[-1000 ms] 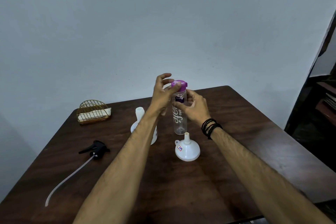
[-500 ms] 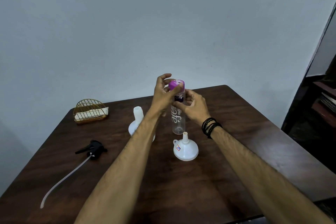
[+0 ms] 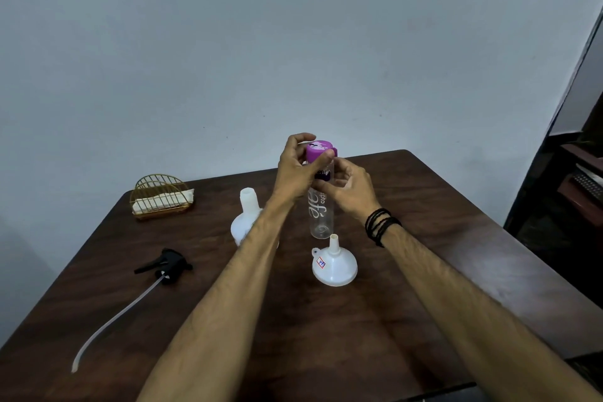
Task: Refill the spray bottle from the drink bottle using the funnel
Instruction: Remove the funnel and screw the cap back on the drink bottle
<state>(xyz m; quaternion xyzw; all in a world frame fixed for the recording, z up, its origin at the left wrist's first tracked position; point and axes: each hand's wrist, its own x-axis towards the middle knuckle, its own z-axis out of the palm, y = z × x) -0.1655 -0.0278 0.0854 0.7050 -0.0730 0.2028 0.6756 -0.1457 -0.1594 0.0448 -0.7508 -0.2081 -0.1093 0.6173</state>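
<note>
**A:** Drink bottle (image 3: 321, 206) first: where is it, and how will it handle?

**B:** It stands upright mid-bench, just beyond the funnel (image 3: 334, 266). I see clear, stiff plastic, and it looks nearly empty, so I judge it light, tippy and smooth-sided. My left hand (image 3: 298, 170) has thumb and fingers curled round the purple cap (image 3: 319, 151); my right hand (image 3: 349, 188) grips the body just below. That's where I'd hold it.

**A:** And the spray bottle (image 3: 248, 222)?

**B:** Left of it, neck open, its trigger head (image 3: 168, 266) lying apart.

**A:** What differs from half a second ago?

**B:** Hardly anything: same grips, cap still on.
</note>
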